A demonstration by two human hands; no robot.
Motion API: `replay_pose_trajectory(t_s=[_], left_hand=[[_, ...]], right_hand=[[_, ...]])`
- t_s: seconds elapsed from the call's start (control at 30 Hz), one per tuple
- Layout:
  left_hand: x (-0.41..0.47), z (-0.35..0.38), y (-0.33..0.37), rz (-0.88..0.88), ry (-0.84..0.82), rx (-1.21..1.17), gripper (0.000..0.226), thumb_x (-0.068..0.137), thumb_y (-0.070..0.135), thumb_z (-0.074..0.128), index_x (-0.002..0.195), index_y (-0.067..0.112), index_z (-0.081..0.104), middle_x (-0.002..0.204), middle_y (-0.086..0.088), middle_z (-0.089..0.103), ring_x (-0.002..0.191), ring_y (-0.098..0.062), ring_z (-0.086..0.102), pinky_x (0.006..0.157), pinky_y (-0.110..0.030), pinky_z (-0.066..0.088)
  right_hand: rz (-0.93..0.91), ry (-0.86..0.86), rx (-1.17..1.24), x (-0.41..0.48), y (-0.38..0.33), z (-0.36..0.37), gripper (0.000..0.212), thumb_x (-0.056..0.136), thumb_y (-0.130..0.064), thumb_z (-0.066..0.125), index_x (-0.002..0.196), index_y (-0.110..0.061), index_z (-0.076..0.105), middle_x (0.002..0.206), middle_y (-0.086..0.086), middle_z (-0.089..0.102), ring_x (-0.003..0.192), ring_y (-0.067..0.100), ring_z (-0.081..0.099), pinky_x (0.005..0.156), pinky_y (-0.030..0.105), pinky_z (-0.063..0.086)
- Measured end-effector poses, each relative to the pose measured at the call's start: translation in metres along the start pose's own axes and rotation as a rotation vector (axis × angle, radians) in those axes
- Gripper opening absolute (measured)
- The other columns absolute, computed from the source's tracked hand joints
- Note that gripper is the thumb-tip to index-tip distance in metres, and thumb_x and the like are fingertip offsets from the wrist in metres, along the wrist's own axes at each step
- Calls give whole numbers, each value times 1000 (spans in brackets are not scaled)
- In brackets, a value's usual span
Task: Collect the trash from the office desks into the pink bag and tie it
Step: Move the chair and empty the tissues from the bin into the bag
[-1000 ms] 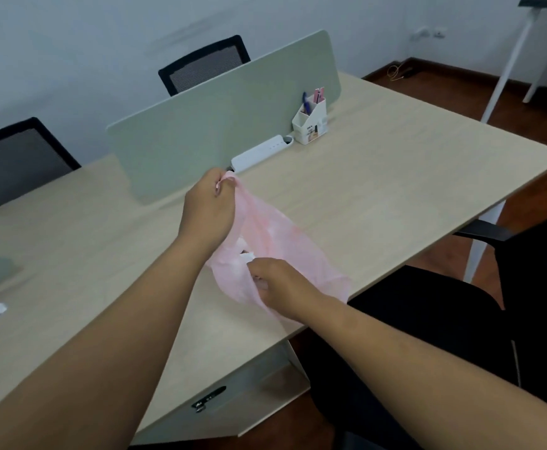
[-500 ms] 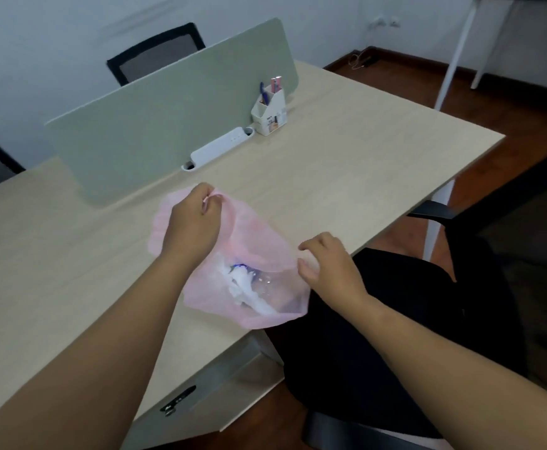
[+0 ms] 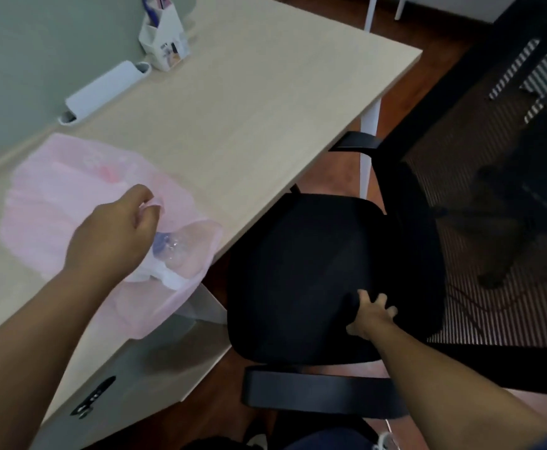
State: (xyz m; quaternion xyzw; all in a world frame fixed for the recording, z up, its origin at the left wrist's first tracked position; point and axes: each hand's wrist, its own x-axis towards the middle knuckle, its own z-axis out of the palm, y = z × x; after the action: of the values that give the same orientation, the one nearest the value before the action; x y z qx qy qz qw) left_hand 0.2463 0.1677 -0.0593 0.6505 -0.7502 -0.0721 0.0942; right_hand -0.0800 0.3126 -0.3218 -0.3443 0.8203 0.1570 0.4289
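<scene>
Desk (image 3: 265, 108) fills most of what we see, big and pale, with a green screen (image 3: 38, 43) along its far side. Next to it stands the black chair (image 3: 298, 271), with its seat close to the desk edge.

The pink bag (image 3: 54, 206) lies on the desk at the near edge, and a bit of it hangs over. Our left hand (image 3: 112, 235) holds the bag's rim, with the fingers curled and pinching the thin plastic. Our right hand (image 3: 371, 315) rests on the chair seat, with the fingers spread apart and holding nothing. Inside the bag we see a clear bottle (image 3: 181, 245) with a blue cap, and some white paper (image 3: 164, 277) under it.

We think we are between picking up and tying, because trash is in the bag but the bag is not tied. We see no trash on the seat. Tying needs both hands on the rim, so the right hand must come to the bag. We should pull gently, or the bottle could roll out over the edge.
</scene>
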Motion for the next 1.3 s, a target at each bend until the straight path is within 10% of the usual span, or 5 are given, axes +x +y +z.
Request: replay_pose_trajectory(t_s=[0.4,0.67,0.83,1.1,1.3], left_hand=[[7,11,-5,-27,-1,11,16,102,34,39,96,23,50,79,-11,64,71,-37,57,67,-45,53],[7,2,-7,-58,23,-13,17,101,33,41,90,23,48,70,-10,59,67,-38,53,62,-41,47],[11,-23,-11,-63,53,-3,11,99,34,42,92,26,45,76,-15,62,74,-39,57,64,-41,49],[2,-80,-22,-177,144,-54,20,102,38,38,89,24,45,70,-5,56,70,-37,55,60,-37,44],[-11,-102,-31,-282,223,-140,23,101,37,39,87,20,48,72,-5,55,73,-36,55,66,-40,50]], right_hand=[[72,103,-88,44,20,36,70,88,-10,59,142,-34,22,148,17,9,118,39,45,92,42,50],[-62,150,85,47,7,14,22,92,-10,56,110,-2,68,116,17,63,103,30,65,76,28,50],[-524,244,407,-32,-74,-37,18,87,-4,58,73,-15,58,96,9,59,72,15,55,57,22,44],[-1197,307,558,-200,-195,-101,8,79,-1,62,78,-9,61,79,-3,54,68,1,50,62,7,37],[-1311,-187,525,-252,-282,-86,34,88,-19,66,122,-20,63,119,-4,61,103,12,57,84,20,43]])
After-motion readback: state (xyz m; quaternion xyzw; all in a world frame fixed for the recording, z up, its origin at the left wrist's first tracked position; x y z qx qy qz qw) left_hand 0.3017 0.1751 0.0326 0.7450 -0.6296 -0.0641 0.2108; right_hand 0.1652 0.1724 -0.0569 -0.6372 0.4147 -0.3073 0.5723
